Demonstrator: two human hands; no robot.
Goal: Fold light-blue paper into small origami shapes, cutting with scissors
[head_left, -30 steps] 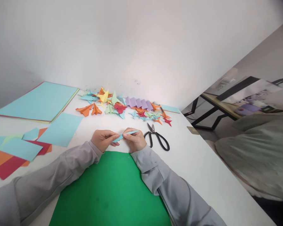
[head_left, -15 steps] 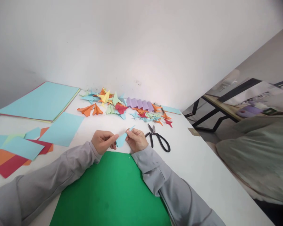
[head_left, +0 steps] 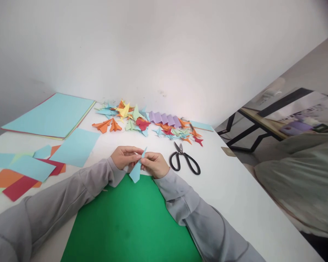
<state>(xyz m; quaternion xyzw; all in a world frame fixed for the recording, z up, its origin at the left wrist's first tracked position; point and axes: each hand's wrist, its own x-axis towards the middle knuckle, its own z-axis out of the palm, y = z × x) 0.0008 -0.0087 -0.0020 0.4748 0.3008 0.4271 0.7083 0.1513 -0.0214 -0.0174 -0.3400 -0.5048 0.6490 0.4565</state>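
A small folded light blue paper [head_left: 136,172] is held up between both hands, its narrow tip pointing up and its wider end hanging over the back edge of a green sheet [head_left: 131,222]. My left hand [head_left: 125,157] pinches it near the upper part from the left. From the right, my right hand [head_left: 155,164] grips the same paper with thumb and fingers. Black-handled scissors [head_left: 184,157] lie on the white table with blades slightly apart, just right of my right hand.
Folded paper shapes [head_left: 123,111] in several colours lie along the wall, beside a pleated purple strip [head_left: 164,119]. Large blue sheets [head_left: 50,114] and smaller coloured pieces [head_left: 34,169] lie left. A person in a green garment [head_left: 300,182] is at the right.
The blue paper has turned more upright, its wide end now lower. My left hand has moved right, closer to my right hand. The whole view has shifted slightly.
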